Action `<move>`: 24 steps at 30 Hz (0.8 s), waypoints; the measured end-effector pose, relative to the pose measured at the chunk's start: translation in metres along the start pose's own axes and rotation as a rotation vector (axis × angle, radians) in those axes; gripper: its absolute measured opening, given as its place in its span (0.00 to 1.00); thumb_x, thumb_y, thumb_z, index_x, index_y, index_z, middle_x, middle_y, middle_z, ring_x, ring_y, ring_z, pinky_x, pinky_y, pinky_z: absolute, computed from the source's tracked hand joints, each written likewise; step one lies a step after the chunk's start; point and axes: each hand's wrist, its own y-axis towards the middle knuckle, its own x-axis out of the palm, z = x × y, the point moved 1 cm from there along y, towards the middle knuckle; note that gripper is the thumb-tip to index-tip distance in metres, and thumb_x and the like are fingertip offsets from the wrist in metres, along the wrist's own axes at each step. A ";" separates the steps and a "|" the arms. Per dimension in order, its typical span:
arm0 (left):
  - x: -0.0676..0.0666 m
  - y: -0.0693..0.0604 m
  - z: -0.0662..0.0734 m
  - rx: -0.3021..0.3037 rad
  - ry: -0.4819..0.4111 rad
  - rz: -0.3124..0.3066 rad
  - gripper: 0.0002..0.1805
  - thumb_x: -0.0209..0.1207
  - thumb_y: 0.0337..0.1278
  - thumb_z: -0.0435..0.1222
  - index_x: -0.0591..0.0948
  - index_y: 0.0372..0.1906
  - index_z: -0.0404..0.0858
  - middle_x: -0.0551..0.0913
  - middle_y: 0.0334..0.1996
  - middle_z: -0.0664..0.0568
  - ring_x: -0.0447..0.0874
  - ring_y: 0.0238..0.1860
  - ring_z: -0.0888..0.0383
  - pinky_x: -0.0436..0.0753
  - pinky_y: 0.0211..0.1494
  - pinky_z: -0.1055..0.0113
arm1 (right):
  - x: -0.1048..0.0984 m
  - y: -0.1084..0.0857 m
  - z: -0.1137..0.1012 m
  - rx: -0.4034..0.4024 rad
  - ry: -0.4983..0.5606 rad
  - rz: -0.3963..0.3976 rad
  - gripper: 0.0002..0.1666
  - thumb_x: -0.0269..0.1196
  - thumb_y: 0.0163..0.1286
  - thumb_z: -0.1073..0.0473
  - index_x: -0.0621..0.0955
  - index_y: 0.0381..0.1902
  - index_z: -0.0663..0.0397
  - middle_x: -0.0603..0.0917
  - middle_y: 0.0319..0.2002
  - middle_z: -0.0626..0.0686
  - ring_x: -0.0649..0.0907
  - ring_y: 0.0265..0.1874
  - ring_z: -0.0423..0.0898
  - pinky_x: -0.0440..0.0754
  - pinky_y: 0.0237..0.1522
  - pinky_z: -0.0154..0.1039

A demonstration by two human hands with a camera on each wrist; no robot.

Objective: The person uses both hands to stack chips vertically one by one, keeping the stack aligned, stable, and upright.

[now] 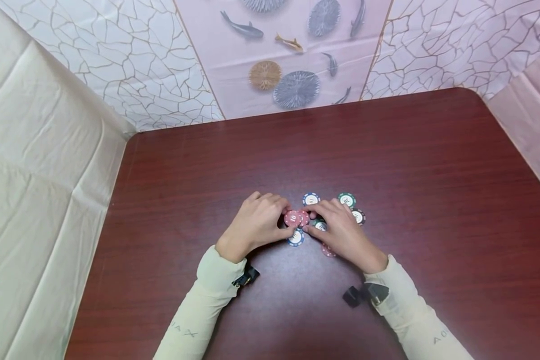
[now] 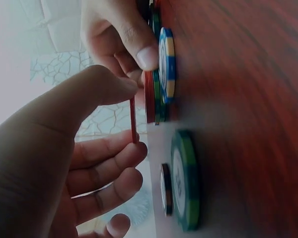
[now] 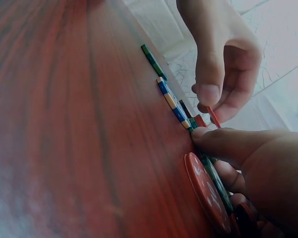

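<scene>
The desk point(image 1: 207, 160) runs well past both grips to its far edge, where patterned cloth point(image 1: 148, 60) begins; its left edge is well apart from the left hand point(image 1: 257, 220). That hand's grip pinches the upper red chip point(image 1: 292, 218) between thumb and fingers, just above the lower red chip point(image 1: 305, 218), which the right hand point(image 1: 344, 234) pinches by its rim. The near blue chip point(image 1: 296, 238) lies just beside the left thumb, the far blue chip point(image 1: 311, 198) beyond the grips, a green chip point(image 1: 347, 200) past the right knuckles.
</scene>
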 end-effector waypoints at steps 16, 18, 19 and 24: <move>0.001 0.010 0.017 -0.060 0.021 -0.034 0.14 0.65 0.62 0.52 0.86 0.39 0.45 0.85 0.32 0.59 0.84 0.38 0.57 0.78 0.43 0.59 | 0.001 -0.001 0.002 -0.008 0.003 -0.005 0.25 0.75 0.68 0.54 0.86 0.60 0.55 0.88 0.49 0.52 0.79 0.46 0.52 0.73 0.53 0.54; 0.001 0.010 0.018 -0.060 0.015 -0.040 0.14 0.65 0.62 0.50 0.86 0.39 0.45 0.85 0.33 0.58 0.84 0.38 0.56 0.79 0.43 0.59 | 0.002 -0.001 0.002 -0.011 0.002 -0.004 0.25 0.75 0.67 0.54 0.86 0.59 0.55 0.88 0.49 0.52 0.79 0.46 0.52 0.73 0.53 0.54; 0.001 0.010 0.017 -0.059 0.010 -0.044 0.13 0.66 0.62 0.50 0.86 0.39 0.45 0.85 0.33 0.58 0.85 0.38 0.56 0.79 0.43 0.59 | 0.002 -0.001 0.002 -0.012 0.000 -0.003 0.25 0.75 0.67 0.54 0.86 0.59 0.55 0.88 0.49 0.52 0.79 0.45 0.52 0.73 0.53 0.54; 0.002 0.011 0.017 -0.057 -0.011 -0.036 0.14 0.66 0.64 0.51 0.86 0.37 0.45 0.85 0.31 0.57 0.86 0.37 0.56 0.81 0.43 0.58 | 0.000 -0.001 0.002 -0.008 -0.009 -0.004 0.25 0.75 0.67 0.54 0.86 0.59 0.56 0.88 0.49 0.53 0.79 0.46 0.53 0.73 0.52 0.54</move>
